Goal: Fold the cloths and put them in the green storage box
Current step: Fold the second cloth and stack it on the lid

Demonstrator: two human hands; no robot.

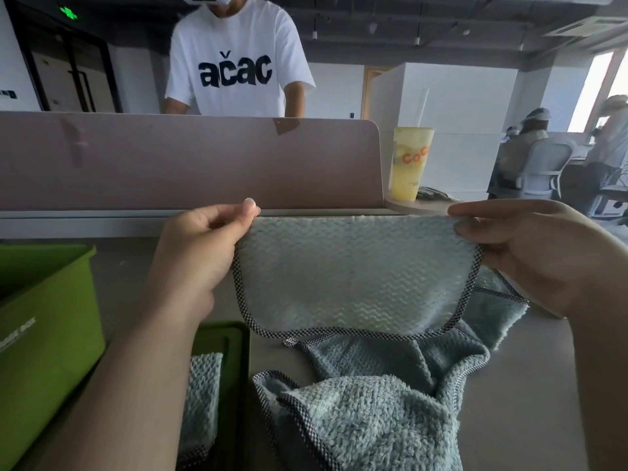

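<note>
- A person's left hand (210, 239) and right hand (509, 246) each pinch a top corner of a pale blue cloth (353, 277). They hold it in the air above the middle of the grey table (543, 368). The cloth appears to hang doubled, with its checked hem curving along the bottom.
- The green storage box (51, 317) stands open at the table's left edge; its contents cannot be seen.
- Just right of the box, at the near edge, a shallow green tray or lid (234, 338) holds another blue cloth (202, 385).
- A loose pile of cloths (373, 402) lies crumpled below the held one, towards the near edge.
- Risk: each grip is only a fingertip pinch. If either slips, the fold would probably fall open onto the pile.
- Risk: the hanging hem is close above the pile. Lowering it there could snag it or bury it among the unfolded cloths.
- Risk: the two layers may not be lined up, so a further fold could come out crooked.
- Risk: a yellow drink cup (409, 164) stands beyond the far edge, beside the right end of a divider panel (190, 161). A wide sweep of the right hand might tip it.
</note>
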